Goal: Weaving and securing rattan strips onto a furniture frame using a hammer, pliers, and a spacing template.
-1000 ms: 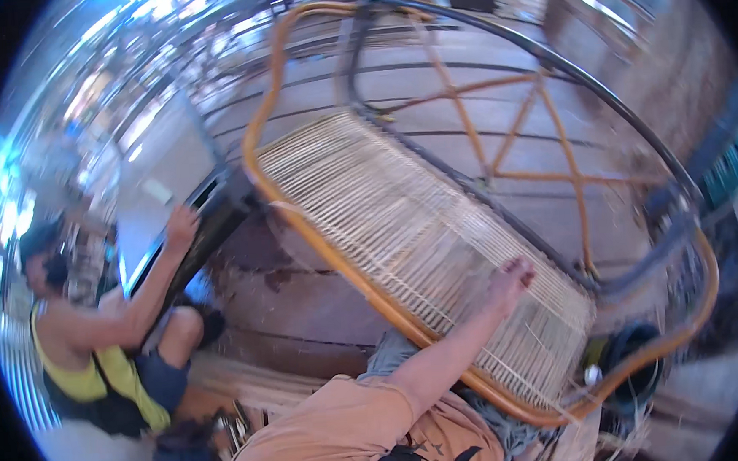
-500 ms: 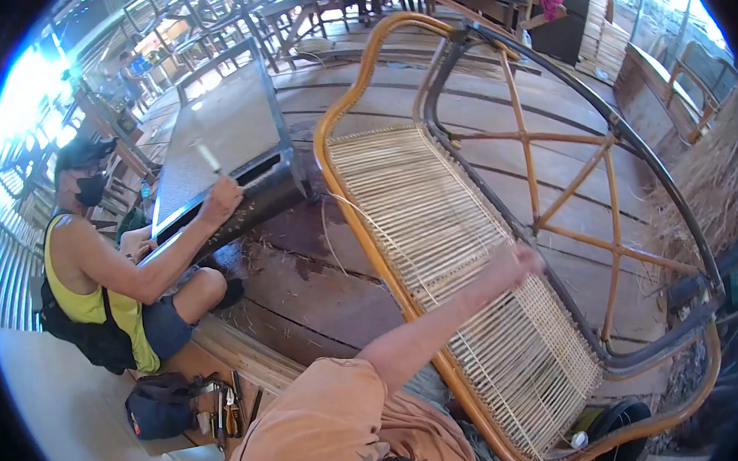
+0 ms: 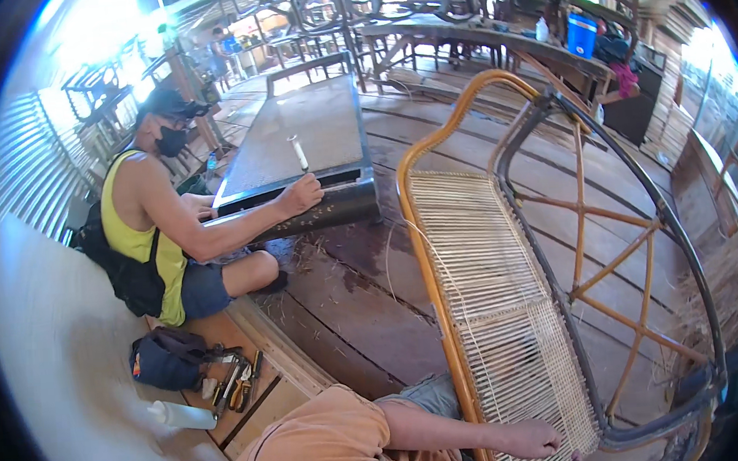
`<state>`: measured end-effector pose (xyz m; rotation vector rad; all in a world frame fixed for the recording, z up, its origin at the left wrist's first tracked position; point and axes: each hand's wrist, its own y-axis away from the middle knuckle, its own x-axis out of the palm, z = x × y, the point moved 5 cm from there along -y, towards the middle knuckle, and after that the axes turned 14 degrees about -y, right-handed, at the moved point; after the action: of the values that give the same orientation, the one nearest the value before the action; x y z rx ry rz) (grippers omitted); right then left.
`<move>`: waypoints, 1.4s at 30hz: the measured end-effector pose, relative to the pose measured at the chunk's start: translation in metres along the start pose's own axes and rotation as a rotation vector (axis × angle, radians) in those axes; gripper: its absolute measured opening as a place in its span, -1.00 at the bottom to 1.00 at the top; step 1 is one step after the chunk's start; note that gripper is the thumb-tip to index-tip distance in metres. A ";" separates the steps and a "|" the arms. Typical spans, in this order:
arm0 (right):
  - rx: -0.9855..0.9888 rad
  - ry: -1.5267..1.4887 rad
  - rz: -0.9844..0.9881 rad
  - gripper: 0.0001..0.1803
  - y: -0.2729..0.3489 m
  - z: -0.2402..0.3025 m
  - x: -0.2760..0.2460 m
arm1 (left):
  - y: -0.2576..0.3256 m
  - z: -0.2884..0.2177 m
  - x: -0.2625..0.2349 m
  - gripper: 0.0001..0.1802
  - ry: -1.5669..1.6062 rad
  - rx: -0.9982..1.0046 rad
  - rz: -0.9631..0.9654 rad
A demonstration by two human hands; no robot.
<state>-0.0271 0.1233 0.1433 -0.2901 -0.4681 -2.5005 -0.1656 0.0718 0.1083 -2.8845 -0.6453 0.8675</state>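
since the frame half a second back my view has swung down and left, and the hand i can see has slid from the middle of the woven panel to its near end, low in the picture. i judge the work has moved on to the tight cross-woven patch at that end. that hand lies across the pale strands with fingers curled on them, pressing or pinching, though i cannot tell whether a strand is actually pinched. it enters from the left over an orange sleeve, yet i can't say for sure which hand it is (so i leave both undecided). the panel sits inside the orange bent-cane frame, which lies tilted on the plank floor.

packages: a blue tub on the far bench, a white bottle lying near a dark blue pouch and pliers. a co-worker in a yellow vest works a dark frame.
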 end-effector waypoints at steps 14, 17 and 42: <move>-0.051 -0.161 -0.072 -0.68 -0.097 0.039 -0.106 | -0.041 0.092 0.081 -0.79 0.215 -0.017 0.104; -0.059 -0.200 -0.126 -0.67 -0.116 0.043 -0.138 | -0.036 0.105 0.082 -0.76 0.152 -0.008 0.110; 0.411 -0.283 0.311 -0.73 -0.047 -0.071 0.016 | 0.031 0.048 0.003 -0.76 0.235 -0.594 0.413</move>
<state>-0.0741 0.1238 0.0706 -0.5100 -0.9557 -2.0118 -0.1776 0.0415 0.0611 -3.6660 -0.3226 0.3826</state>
